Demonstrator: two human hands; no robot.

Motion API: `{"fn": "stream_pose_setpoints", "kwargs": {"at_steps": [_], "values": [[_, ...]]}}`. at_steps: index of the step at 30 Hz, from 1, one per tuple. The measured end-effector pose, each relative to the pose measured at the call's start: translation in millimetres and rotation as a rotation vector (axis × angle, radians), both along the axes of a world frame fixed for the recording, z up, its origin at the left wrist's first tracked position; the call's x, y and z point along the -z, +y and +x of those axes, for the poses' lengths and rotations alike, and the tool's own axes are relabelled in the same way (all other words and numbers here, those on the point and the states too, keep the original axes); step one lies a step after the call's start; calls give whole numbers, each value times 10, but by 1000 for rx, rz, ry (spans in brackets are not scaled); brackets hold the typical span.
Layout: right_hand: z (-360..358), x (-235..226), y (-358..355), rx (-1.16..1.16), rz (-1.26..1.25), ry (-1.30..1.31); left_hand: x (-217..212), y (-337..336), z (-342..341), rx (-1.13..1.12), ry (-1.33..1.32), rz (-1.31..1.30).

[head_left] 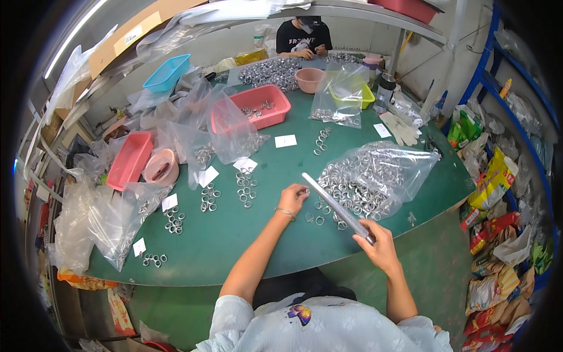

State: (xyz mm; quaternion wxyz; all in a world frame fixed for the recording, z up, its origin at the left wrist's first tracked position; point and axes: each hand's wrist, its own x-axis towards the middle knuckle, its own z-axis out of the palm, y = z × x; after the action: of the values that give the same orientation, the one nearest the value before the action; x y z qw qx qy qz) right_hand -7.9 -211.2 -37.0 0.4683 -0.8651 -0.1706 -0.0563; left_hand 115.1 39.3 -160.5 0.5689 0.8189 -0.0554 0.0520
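Observation:
In my right hand (378, 242) is a tapered metal ring mandrel (337, 206), gripped at its thick end and slanting up to the left. My left hand (293, 198) is closed in a pinch on a small silver ring (307, 191), partly hidden by the fingers, just left of the mandrel. A heap of silver rings (363, 182) spills from a clear plastic bag (413, 167) right behind the mandrel. A few loose rings (319, 220) lie between my hands, and a short row of rings (321, 141) lies farther back.
Small ring groups (245, 190) with white paper slips (285, 141) lie on the green table (281, 246). Pink baskets (275, 108), a pink bowl (170, 170) and clear bags stand left. Across the table, a person (304, 38) sits behind a ring pile (270, 73). A blue shelf (498, 94) stands right.

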Motion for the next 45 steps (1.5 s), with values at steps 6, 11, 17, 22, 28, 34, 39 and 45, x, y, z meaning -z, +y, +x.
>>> {"fn": "stream_pose_setpoints", "kwargs": {"at_steps": [6,11,17,22,28,34,39,45], "values": [[-11,40,62,-40,13,-88,-587,349,-387,98,52,-1206],[11,35,285,-142,-16,-85,-898,546,-747,129,12,-1180],[14,10,486,-189,39,-43,-975,698,-983,128,22,-1334],[1,31,565,-227,49,-36,-1039,744,-1102,25,78,-1396],[-25,47,650,-233,52,-16,-1151,765,-1166,-76,-113,-1175],[-47,27,680,-252,19,-30,-1109,842,-1234,5,-201,-934],[-63,-14,677,-246,-37,-95,-1128,819,-1311,21,-123,-904],[-107,-45,676,-252,-45,-123,-1172,768,-1404,46,-90,-974]]}}
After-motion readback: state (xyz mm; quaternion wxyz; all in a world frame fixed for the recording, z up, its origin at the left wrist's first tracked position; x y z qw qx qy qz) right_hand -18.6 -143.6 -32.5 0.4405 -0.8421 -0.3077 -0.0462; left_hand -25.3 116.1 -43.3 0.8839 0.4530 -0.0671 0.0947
